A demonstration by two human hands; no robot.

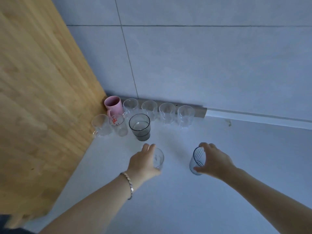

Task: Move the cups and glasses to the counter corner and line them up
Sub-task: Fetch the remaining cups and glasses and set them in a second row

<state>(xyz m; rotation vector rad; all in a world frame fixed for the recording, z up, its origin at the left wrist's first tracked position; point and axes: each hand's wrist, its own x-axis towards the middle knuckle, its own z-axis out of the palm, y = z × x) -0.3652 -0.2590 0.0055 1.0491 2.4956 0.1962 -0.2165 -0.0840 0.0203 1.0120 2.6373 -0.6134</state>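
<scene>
My left hand (144, 160) wraps around a small clear glass (158, 157) on the white counter (168, 200). My right hand (213, 160) grips a blue-rimmed ribbed glass (196, 160) from its right side. In the corner stands a pink mug (114, 104), and to its right several clear glasses (167, 112) line up along the wall. In front of that row stand a clear handled mug (101, 125), a clear glass with red print (118, 124) and a smoky grey glass (140, 126).
A tall wooden panel (42, 98) closes off the left side of the counter. Grey wall tiles (202, 65) rise behind the row, with a low backsplash strip (200, 112) at their foot. A bracelet (129, 184) sits on my left wrist.
</scene>
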